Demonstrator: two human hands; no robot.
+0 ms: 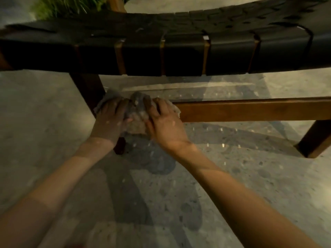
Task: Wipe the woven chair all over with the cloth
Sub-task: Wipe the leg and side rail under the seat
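Note:
The woven chair (179,56) fills the top of the view, with black straps woven over a brown wooden frame. Below the seat a brown wooden crossbar (250,110) runs to the right from the left front leg (87,90). A crumpled grey cloth (137,113) is draped over the crossbar's left end, beside that leg. My left hand (111,119) presses on the left part of the cloth, fingers bent over it. My right hand (164,122) holds the right part, fingers curled over cloth and bar.
A speckled grey concrete floor (232,176) lies under the chair, with shadows and small light spots on it. The right front leg (315,138) stands at the right. Green grass (68,6) shows at the top left behind the seat.

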